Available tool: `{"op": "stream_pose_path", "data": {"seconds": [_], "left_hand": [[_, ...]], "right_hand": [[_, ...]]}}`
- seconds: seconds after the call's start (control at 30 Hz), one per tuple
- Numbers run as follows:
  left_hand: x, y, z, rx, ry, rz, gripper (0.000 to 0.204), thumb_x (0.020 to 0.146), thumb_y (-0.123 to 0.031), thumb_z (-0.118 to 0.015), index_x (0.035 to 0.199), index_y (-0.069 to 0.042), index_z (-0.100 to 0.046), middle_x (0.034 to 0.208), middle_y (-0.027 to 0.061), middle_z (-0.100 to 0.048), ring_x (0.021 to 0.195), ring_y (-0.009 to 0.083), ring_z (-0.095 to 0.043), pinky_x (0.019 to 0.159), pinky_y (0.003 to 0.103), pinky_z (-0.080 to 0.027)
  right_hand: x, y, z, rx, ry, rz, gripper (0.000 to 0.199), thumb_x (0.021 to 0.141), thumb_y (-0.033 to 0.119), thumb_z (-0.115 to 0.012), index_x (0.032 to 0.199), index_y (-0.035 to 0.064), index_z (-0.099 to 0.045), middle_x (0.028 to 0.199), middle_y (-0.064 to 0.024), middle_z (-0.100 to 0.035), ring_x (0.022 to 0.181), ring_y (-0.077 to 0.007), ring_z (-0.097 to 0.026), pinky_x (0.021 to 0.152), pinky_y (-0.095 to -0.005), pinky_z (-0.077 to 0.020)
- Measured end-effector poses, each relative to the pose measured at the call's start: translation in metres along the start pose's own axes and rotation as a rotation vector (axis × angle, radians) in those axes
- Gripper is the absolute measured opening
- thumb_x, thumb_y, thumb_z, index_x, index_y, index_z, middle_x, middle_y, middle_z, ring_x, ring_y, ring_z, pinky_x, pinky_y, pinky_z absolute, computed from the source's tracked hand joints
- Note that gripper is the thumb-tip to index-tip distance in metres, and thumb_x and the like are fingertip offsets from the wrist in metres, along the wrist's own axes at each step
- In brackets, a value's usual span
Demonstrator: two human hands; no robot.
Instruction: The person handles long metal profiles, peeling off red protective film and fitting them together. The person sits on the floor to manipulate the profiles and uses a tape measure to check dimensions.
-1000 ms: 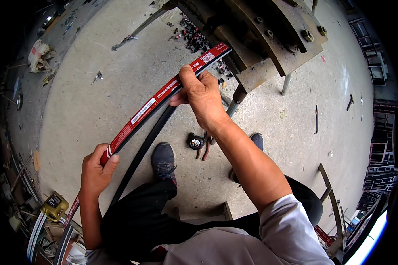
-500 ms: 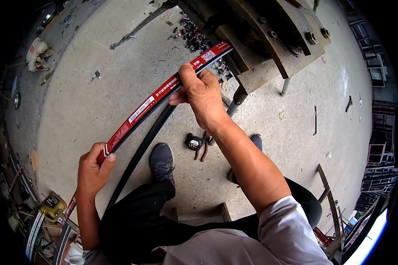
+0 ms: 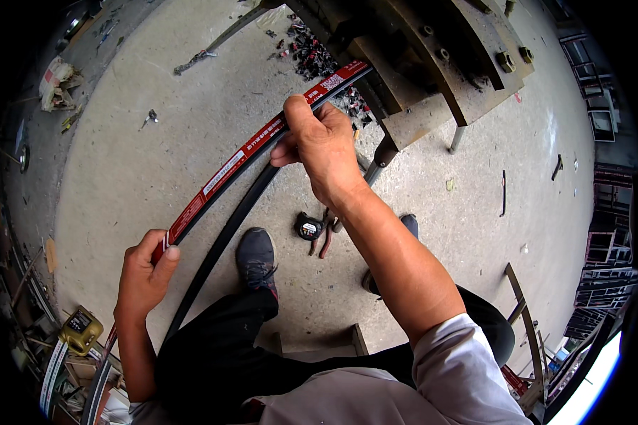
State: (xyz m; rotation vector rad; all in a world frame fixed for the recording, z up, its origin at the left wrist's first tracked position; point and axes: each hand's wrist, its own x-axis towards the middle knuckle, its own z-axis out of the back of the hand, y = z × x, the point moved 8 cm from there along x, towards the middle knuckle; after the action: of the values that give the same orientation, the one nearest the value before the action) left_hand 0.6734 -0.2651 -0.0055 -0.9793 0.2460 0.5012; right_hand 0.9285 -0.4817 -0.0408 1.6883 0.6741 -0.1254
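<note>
Head view looks down on a person seated over a concrete floor (image 3: 120,163), both hands on a long belt (image 3: 227,170) with a red sleeve carrying white print. The belt runs on a slant from lower left to upper right, its far end reaching the rusty steel machine (image 3: 432,64) at the top of the picture. The left hand (image 3: 145,273) grips the belt low down, fingers curled shut around it with the thumb laid along the red sleeve. The right hand (image 3: 322,152) holds it higher up, fingers closed over the belt from above, near the machine's edge. Between the two hands the red-sleeved run stays fairly straight, while a bare black run of the same belt sags just below it and passes down beside the left knee.

On the floor between the feet lie a small black tape measure (image 3: 308,228) and pliers (image 3: 326,237) with reddish handles, touching or nearly so. The left shoe (image 3: 256,256) is dark grey and sits just left of them. Dark metal scraps (image 3: 308,53) are scattered under the machine. A yellow canister (image 3: 80,329) stands at the lower left, near clutter along the picture's rim. The person wears black trousers and a light short-sleeved shirt.
</note>
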Motion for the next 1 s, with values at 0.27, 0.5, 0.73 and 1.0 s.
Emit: {"op": "stream_pose_path", "data": {"seconds": [0.27,0.5,0.73,1.0], "left_hand": [[-0.001,0.003,0.000,-0.093,0.110,0.062,0.043,0.112,-0.044,-0.063,0.105,-0.002,-0.065,0.071,-0.0053,-0.047,0.067,0.0040,-0.042,0.059,0.027,-0.037],[0.000,0.003,-0.001,-0.102,0.129,0.056,0.047,0.113,-0.047,-0.061,0.104,-0.002,-0.066,0.067,-0.0052,-0.049,0.062,0.0035,-0.044,0.056,0.026,-0.037],[-0.003,0.001,0.000,-0.043,0.102,0.042,0.043,0.112,-0.044,-0.064,0.104,-0.002,-0.064,0.072,-0.0042,-0.048,0.068,0.0048,-0.043,0.060,0.027,-0.038],[-0.012,-0.011,0.002,0.001,0.044,0.040,0.038,0.110,-0.040,-0.068,0.107,-0.002,-0.064,0.073,-0.0037,-0.048,0.070,0.0058,-0.042,0.061,0.028,-0.038]], "right_hand": [[0.000,0.000,-0.001,-0.027,-0.063,-0.020,0.048,0.107,0.043,-0.069,0.092,-0.0023,-0.063,0.071,-0.0072,-0.064,0.052,-0.0145,-0.064,0.047,-0.0298,-0.0566],[-0.002,0.001,0.000,-0.030,-0.064,-0.020,0.051,0.107,0.046,-0.069,0.091,-0.0026,-0.063,0.070,-0.0067,-0.064,0.052,-0.0144,-0.064,0.047,-0.0297,-0.0564],[-0.005,0.001,0.003,-0.015,-0.055,-0.026,0.050,0.108,0.045,-0.068,0.091,-0.0008,-0.061,0.070,-0.0064,-0.063,0.051,-0.0148,-0.064,0.047,-0.0302,-0.0565],[-0.007,0.002,0.004,0.019,-0.003,-0.019,0.049,0.109,0.046,-0.067,0.096,-0.0005,-0.059,0.069,-0.0086,-0.065,0.052,-0.0167,-0.065,0.050,-0.0307,-0.0579]]}}
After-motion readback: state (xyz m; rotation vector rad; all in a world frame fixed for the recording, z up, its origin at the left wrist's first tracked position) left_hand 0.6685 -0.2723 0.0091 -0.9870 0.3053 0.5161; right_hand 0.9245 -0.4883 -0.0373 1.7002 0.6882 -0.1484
